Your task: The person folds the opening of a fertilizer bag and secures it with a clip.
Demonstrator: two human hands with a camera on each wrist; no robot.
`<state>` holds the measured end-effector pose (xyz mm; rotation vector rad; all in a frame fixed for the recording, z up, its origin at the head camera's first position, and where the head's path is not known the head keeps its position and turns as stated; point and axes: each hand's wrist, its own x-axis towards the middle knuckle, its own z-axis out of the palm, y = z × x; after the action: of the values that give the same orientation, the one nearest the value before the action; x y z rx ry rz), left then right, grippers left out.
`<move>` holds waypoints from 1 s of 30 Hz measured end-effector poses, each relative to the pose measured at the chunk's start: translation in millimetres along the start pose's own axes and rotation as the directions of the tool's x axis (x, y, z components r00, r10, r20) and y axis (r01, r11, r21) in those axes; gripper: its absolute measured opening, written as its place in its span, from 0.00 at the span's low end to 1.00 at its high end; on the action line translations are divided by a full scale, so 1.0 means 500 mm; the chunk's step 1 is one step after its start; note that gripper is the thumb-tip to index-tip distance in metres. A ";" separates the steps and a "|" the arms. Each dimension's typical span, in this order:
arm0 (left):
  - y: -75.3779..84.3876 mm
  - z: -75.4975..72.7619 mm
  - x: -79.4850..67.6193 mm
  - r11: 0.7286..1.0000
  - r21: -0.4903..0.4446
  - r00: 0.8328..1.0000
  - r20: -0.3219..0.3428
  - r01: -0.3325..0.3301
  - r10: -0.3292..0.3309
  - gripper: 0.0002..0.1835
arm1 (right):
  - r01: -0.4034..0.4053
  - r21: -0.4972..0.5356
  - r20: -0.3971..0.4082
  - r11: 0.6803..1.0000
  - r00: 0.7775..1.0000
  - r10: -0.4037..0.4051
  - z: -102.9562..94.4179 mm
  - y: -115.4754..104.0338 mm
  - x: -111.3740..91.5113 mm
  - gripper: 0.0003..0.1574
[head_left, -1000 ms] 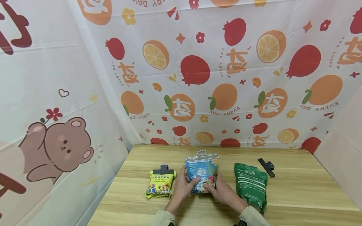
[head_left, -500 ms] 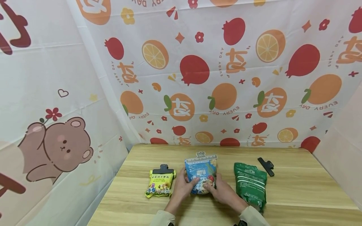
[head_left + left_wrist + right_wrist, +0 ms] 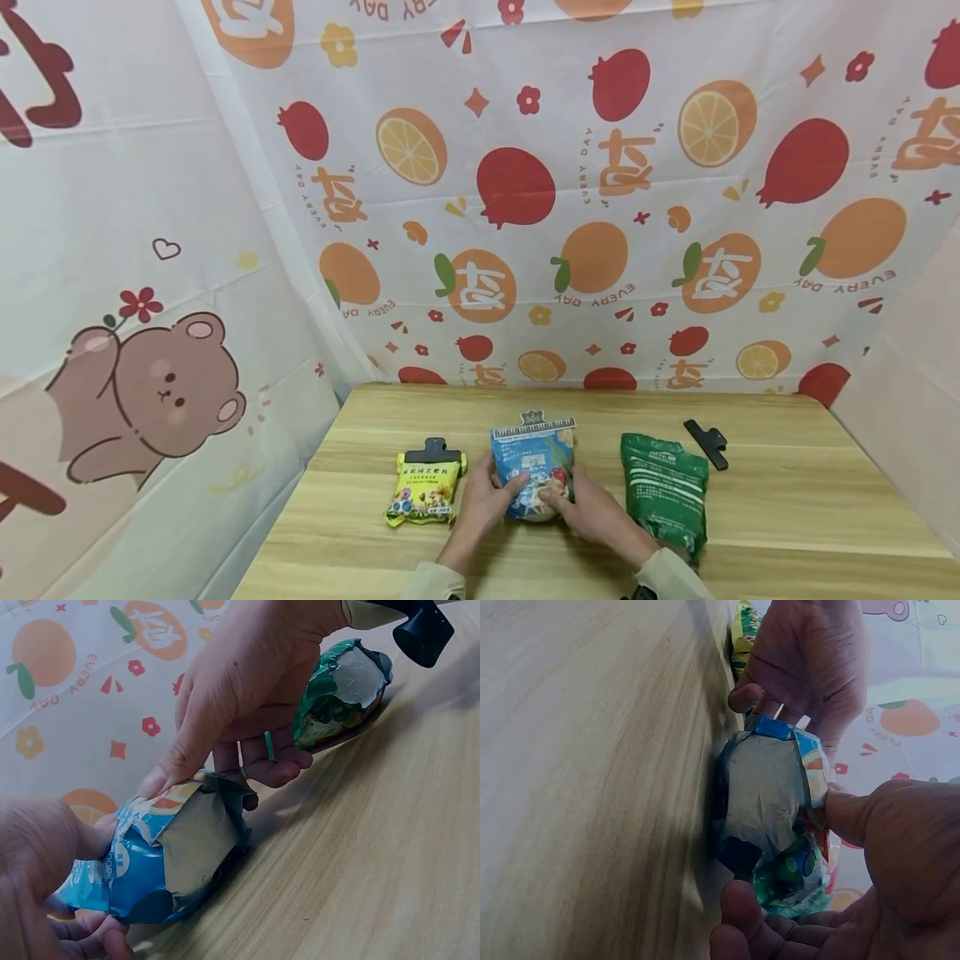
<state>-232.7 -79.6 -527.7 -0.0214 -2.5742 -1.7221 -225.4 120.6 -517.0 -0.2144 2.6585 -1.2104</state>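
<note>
A blue bag (image 3: 534, 454) with a white, piano-key patterned clip (image 3: 534, 427) across its top edge stands near the middle of the table, between both hands. My left hand (image 3: 482, 493) grips its left side, thumb on the printed front. On the right side my right hand (image 3: 592, 510) holds it the same way. Both wrist views show the pale bottom of the blue bag (image 3: 201, 844) just at the wooden surface, leaning slightly. In the right wrist view the fingers of the right hand (image 3: 919, 855) curl beneath and beside the bag.
Left of the hands lies a yellow bag (image 3: 424, 492) with a black clip (image 3: 432, 452) on its top. A green bag (image 3: 665, 487) lies to the right, beside the right forearm. Past it rests a loose black clip (image 3: 707, 444). A fruit-print cloth (image 3: 517, 187) hangs behind the table.
The blue bag's clipped top has come down slightly and levelled out, with the bottom a little nearer to me. Both hands keep nearly the same place and grip.
</note>
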 end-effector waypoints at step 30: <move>0.000 0.007 0.003 0.990 0.061 0.992 0.002 0.127 -0.128 0.42 | 0.022 0.000 0.047 1.000 0.999 -0.022 -0.006 -0.003 0.001 0.50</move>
<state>-234.1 -76.4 -529.1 0.1435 -2.6857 -1.6834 -226.5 121.5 -514.0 -0.2700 2.6225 -1.1966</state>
